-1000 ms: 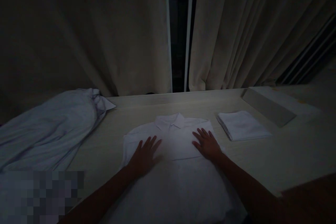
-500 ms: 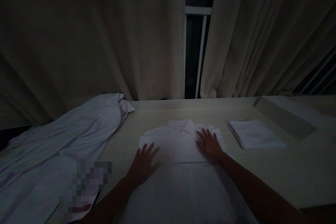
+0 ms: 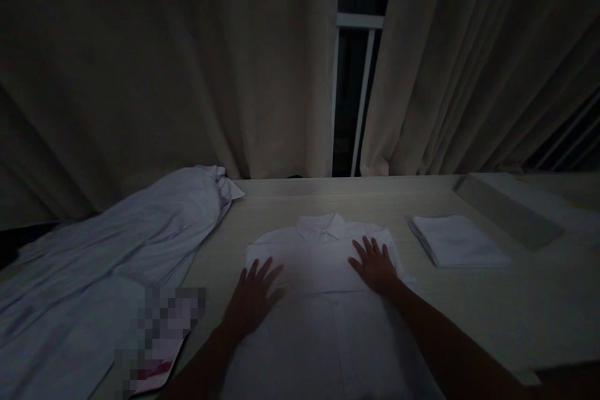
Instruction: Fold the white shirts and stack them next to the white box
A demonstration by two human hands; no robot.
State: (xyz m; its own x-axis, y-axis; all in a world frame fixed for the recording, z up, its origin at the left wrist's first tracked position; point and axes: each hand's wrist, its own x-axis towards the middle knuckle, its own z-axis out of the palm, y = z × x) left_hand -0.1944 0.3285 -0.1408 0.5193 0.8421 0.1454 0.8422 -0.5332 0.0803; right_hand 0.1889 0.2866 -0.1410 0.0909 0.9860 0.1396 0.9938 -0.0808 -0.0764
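Note:
A white collared shirt (image 3: pixel 323 337) lies front up on the table, its collar (image 3: pixel 321 226) pointing away from me. Across its chest is a pale rectangular panel (image 3: pixel 314 269) with straight edges; I cannot tell whether it is a separate sheet or part of the shirt. My left hand (image 3: pixel 255 294) rests flat at the panel's left side, fingers spread. On the right side of the chest, below the shoulder, my right hand (image 3: pixel 375 264) lies palm down with its fingers apart. Neither hand grips anything.
Rumpled light garments (image 3: pixel 140 231) are heaped on the left, with a partly blurred-out pink-and-white item (image 3: pixel 171 350) beside them. A folded white cloth (image 3: pixel 459 240) and a flat grey-white sheet (image 3: pixel 510 212) lie on the table (image 3: pixel 469 319) at right. Curtains (image 3: pixel 281 75) hang behind.
My right hand has slid slightly down the shirt's chest. My left hand stays nearly in place, and the view has shifted a little.

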